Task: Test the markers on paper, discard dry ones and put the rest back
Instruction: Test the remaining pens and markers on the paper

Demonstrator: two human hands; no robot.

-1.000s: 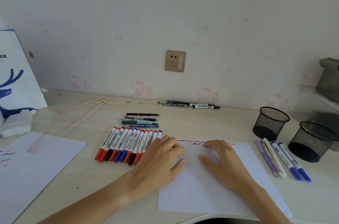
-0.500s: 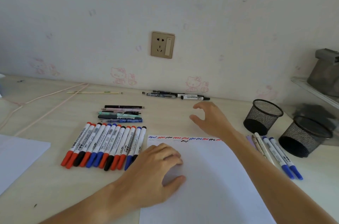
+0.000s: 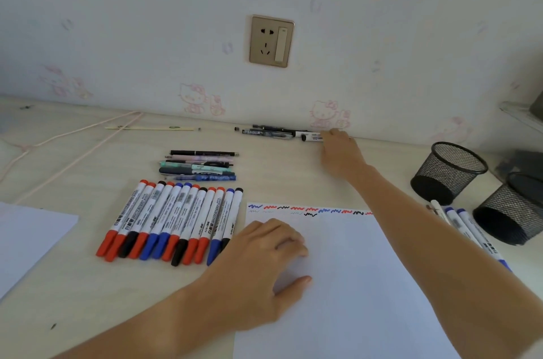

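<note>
Capped red, blue, black markers (image 3: 173,220) lie side by side left of scribbled paper (image 3: 346,285).

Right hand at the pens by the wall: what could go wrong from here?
1. The right hand covers one end of the marker, which lies against other pens; the fingers might drag or roll a neighbour.
2. The outstretched forearm passes close to the mesh cups and the pens beside them; pulling back could knock them.
3. Only the left hand rests on the paper; it might slide if that hand lifts.
</note>
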